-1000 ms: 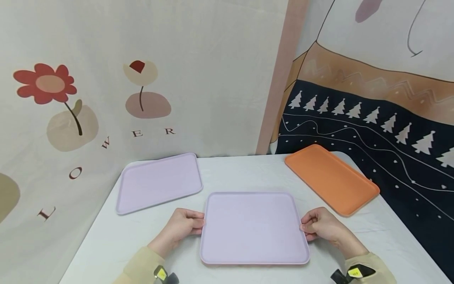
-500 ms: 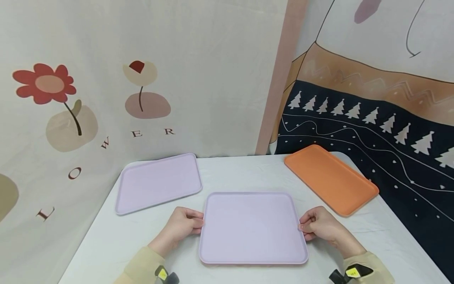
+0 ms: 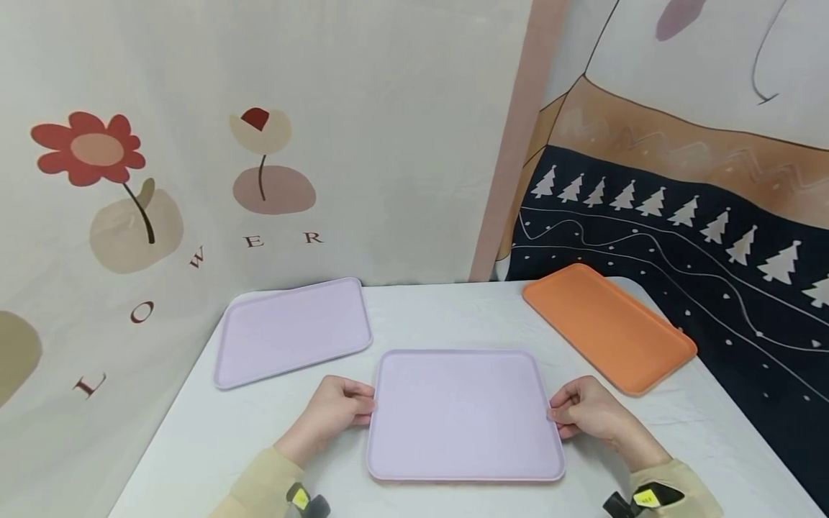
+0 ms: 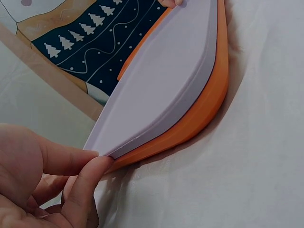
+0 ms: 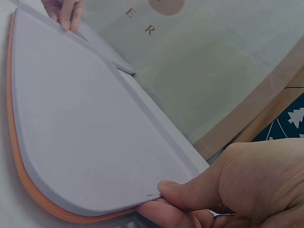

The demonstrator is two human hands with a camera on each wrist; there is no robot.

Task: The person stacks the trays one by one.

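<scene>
At the front middle of the table a lavender tray lies directly over an orange tray, which shows as a rim under it in both wrist views and is almost wholly hidden in the head view. My left hand pinches the left edge of the lavender tray between thumb and fingers. On the opposite short side, my right hand pinches the edge the same way, thumb on top in the right wrist view. Both trays are bare on top as far as the lavender one shows.
Another lavender tray lies at the back left, turned slightly. At the back right is another orange tray, set at a slant near the table's edge. A white cloth covers the table, with printed curtains behind.
The head view shifts slightly. Both hands keep their hold on the lavender tray's edges, and the trays stay where they were on the table.
</scene>
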